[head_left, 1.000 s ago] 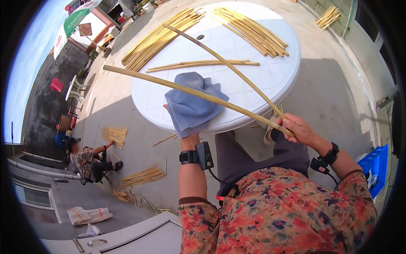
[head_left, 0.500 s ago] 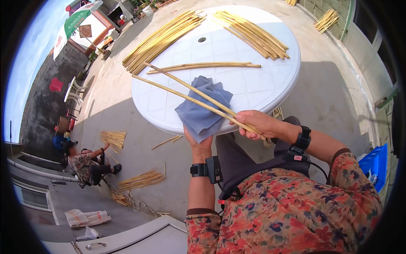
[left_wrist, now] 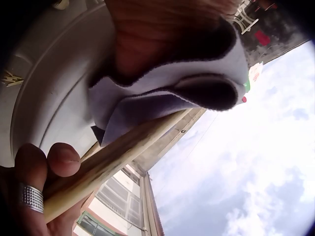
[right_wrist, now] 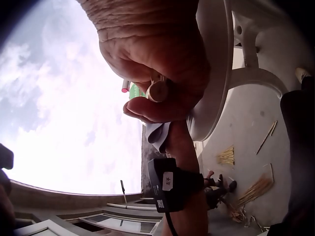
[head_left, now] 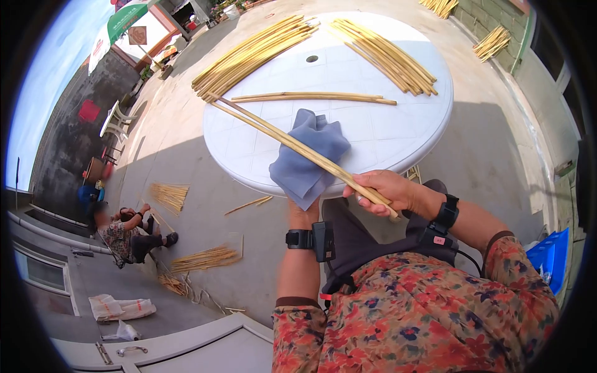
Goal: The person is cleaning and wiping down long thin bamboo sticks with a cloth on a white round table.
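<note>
Two long, pale wooden sticks [head_left: 264, 126] run side by side, diagonally over a crumpled blue-grey cloth [head_left: 296, 176]. My right hand [head_left: 390, 188] grips both near their lower ends, thumb along the top and fingers beneath. One cut stick end [right_wrist: 157, 92] pokes out of that hand in the right wrist view. My left hand [left_wrist: 147, 37] is under the cloth at the table's near edge, its fingers hidden by the folds; I cannot tell how they lie. In the left wrist view a stick [left_wrist: 118, 157] passes close against the cloth's underside folds.
On the round white table [head_left: 398, 133] lie a large stick bundle [head_left: 252, 56], a second bundle [head_left: 388, 59] and a few loose sticks [head_left: 311, 96]. A seated person [head_left: 134, 233] works beside sticks [head_left: 208, 258] on the ground at left. A blue crate [head_left: 550, 258] stands at right.
My right hand has drawn inward toward the cloth, bringing the two sticks from widely crossed to nearly parallel. The left hand and cloth have shifted slightly right in view.
</note>
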Tool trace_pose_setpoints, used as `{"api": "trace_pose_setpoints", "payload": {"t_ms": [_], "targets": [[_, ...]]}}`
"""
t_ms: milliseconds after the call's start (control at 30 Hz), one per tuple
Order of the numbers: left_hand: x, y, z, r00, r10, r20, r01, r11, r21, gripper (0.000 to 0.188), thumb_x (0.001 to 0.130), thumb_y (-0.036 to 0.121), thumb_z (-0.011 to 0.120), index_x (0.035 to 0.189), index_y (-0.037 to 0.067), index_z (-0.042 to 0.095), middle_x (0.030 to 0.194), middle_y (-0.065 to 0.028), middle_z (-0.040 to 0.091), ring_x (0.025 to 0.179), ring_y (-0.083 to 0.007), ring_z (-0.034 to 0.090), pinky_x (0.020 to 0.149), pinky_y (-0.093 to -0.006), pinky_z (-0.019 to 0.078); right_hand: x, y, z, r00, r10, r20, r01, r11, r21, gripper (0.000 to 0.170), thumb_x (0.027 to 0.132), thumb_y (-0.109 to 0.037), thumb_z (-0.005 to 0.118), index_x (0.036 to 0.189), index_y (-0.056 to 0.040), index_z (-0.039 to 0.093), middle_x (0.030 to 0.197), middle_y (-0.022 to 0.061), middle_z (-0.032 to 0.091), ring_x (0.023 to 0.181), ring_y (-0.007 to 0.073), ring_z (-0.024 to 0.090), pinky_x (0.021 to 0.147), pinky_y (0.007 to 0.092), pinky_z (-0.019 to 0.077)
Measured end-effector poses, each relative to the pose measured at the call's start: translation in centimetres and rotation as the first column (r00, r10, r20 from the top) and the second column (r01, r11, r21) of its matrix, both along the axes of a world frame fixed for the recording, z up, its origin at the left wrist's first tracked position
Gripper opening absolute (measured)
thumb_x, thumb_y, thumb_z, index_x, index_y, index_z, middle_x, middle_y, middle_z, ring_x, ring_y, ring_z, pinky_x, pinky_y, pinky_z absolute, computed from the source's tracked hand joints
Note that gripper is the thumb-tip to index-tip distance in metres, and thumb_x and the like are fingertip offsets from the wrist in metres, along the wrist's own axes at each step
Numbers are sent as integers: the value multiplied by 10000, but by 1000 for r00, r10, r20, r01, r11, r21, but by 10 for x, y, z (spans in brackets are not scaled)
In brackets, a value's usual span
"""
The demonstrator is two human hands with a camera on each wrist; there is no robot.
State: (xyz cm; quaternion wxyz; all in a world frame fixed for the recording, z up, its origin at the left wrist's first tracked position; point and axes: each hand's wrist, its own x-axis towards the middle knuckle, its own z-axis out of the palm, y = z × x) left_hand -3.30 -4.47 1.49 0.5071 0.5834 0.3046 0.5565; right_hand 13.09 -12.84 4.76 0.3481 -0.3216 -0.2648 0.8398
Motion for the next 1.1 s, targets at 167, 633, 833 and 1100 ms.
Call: {"api": "trace_pose_setpoints", "payload": {"t_ms": [167, 633, 833, 1100], "targets": [[14, 24, 0, 988, 31, -153, -20, 997, 75, 266, 815, 176, 582, 1021, 63, 458, 946, -37, 514, 851, -130, 513, 736, -269, 471, -7, -7, 3, 991, -51, 122, 51, 999, 7, 337, 924, -298, 359, 1053, 3, 442, 659, 61, 511, 366, 75, 441, 279, 183, 342], [25, 38, -2, 744, 71, 665, 235, 903, -359, 221, 902, 284, 392, 939, 84, 478, 871, -55, 535, 797, -171, 544, 720, -308, 483, -16, -18, 5, 404, -612, 680, -271, 630, 728, 284, 848, -84, 435, 1118, -19, 379, 875, 221, 546, 836, 403, 516, 698, 416, 411], [27, 30, 7, 707, 212, 674, 214, 845, -491, 223, 904, 273, 373, 921, 84, 489, 867, -60, 539, 793, -176, 546, 718, -314, 482, -15, -15, -3, 481, -587, 652, -219, 639, 737, 220, 862, -96, 414, 1066, -22, 374, 742, 233, 542, 734, 432, 513, 625, 440, 406], [26, 40, 3, 809, 218, 546, 104, 861, -498, 276, 907, 290, 331, 880, 70, 496, 857, -61, 535, 781, -177, 534, 692, -304, 473, -6, -28, 7, 326, -546, 772, -376, 675, 635, 276, 861, -113, 407, 1117, -47, 328, 766, 257, 532, 762, 433, 512, 624, 485, 386]]}}
